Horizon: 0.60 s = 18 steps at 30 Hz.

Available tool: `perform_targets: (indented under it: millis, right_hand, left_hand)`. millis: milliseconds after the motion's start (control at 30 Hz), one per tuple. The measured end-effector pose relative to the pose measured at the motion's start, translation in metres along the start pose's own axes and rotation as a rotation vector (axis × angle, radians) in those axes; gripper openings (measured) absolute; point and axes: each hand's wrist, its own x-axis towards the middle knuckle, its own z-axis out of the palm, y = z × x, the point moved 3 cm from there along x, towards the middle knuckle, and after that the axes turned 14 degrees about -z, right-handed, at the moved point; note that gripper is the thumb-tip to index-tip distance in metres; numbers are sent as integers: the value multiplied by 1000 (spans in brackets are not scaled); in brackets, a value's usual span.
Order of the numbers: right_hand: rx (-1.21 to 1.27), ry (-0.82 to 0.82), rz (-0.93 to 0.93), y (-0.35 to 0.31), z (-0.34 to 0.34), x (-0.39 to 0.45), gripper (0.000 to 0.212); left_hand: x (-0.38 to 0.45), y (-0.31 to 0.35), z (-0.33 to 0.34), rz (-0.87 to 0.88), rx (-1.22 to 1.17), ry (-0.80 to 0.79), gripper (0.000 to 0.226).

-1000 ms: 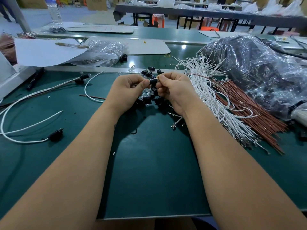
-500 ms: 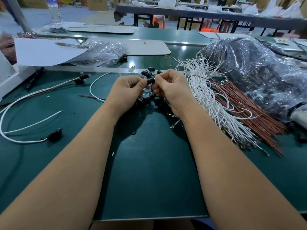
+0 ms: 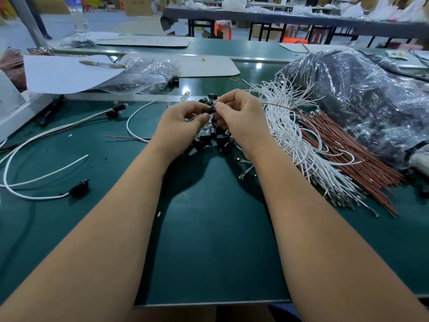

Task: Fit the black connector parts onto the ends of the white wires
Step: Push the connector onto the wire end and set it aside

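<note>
Nearest on the green worktop (image 3: 209, 240), a finished white wire with a black end piece (image 3: 79, 188) lies at the left. Further out, above a small heap of loose black connector parts (image 3: 210, 138), the left hand (image 3: 178, 126) and right hand (image 3: 239, 117) meet, each grip pinched onto one black connector part (image 3: 210, 110) held between them, with a thin brown wire (image 3: 276, 106) running from it to the right. Beyond lie the bundle of white wires (image 3: 292, 135), the brown wires (image 3: 348, 156) beside it and, farthest, a clear plastic bag (image 3: 362, 98) of dark pieces.
</note>
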Motion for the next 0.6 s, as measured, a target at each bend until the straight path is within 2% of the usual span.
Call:
perform_targets:
  millis: [133,267,400,600]
  right_hand:
    - [-59,96,-70,-3,-1,1,10]
    - [59,268,-19,-1,-18,3,12]
    - [163,203,8,0,-14,1,8]
    - [385,97,85,-2,-7,1,11]
  left_hand:
    - [6,-5,0,-36,-32,-21,13]
    - [9,-8,-6,-60,-155,-9,16]
    - [7,-6,-5,8,-186,-90,28]
    - [4,-1,-4,66,-229,-119,32]
